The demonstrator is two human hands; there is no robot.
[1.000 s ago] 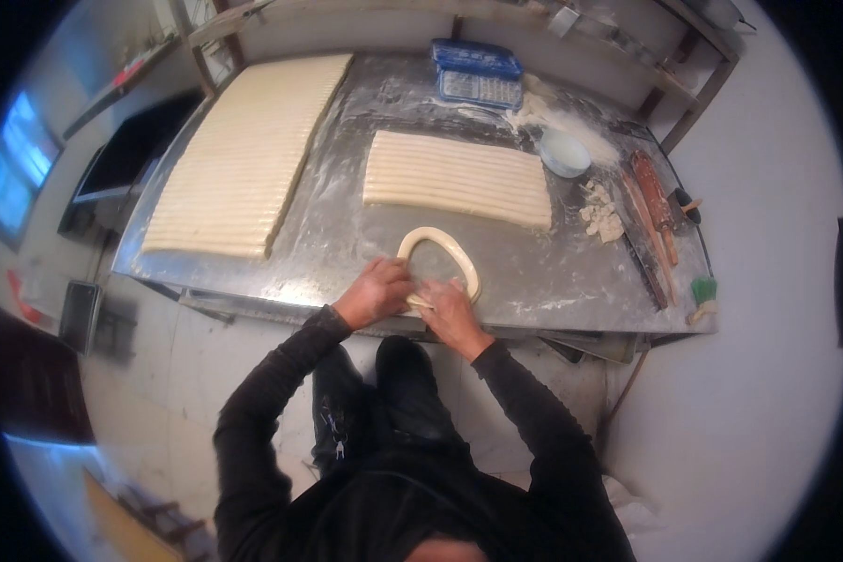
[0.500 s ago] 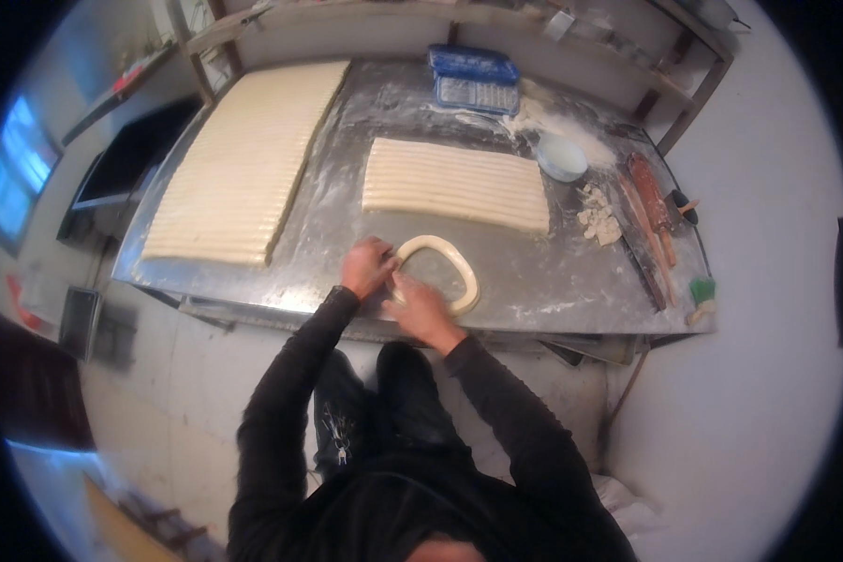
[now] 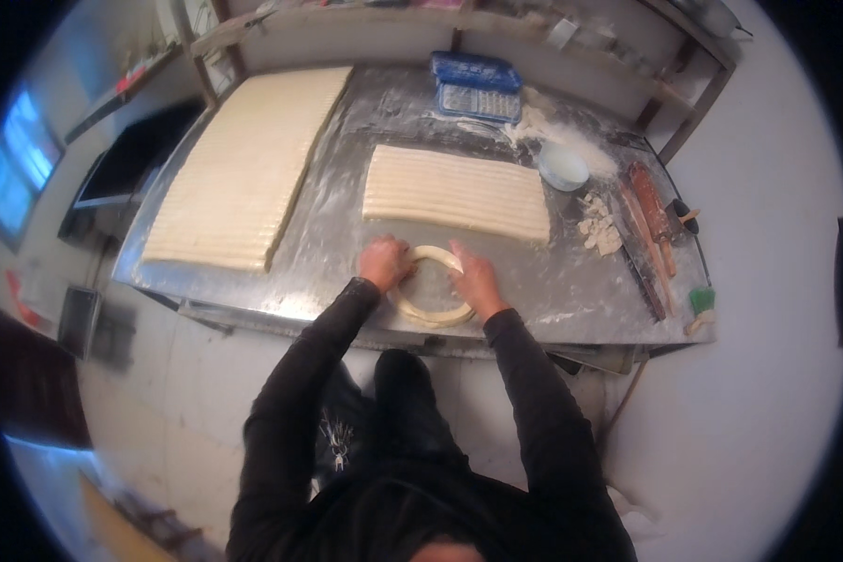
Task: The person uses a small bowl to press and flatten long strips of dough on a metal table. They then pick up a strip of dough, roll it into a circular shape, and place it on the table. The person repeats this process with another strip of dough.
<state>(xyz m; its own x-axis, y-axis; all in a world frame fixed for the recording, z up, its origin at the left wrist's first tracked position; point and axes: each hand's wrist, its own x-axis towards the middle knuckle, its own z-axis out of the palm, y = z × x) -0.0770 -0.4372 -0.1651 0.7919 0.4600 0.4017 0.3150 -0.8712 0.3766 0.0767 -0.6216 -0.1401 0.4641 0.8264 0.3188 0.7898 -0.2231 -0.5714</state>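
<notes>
Floury dough ring [image 3: 430,292] near the front edge of the steel table [image 3: 571,286] is getting rounder now, since the left hand [image 3: 385,262] and right hand [image 3: 473,279] are moving apart, palms pressing its opposite sides, below the cut dough strips [image 3: 454,190].

The single head-worn fisheye view looks steeply down from above the person onto the flour-dusted grey metal worktable [image 3: 347,234], fairly near, its straight edges bowing toward the dark round rim.
</notes>
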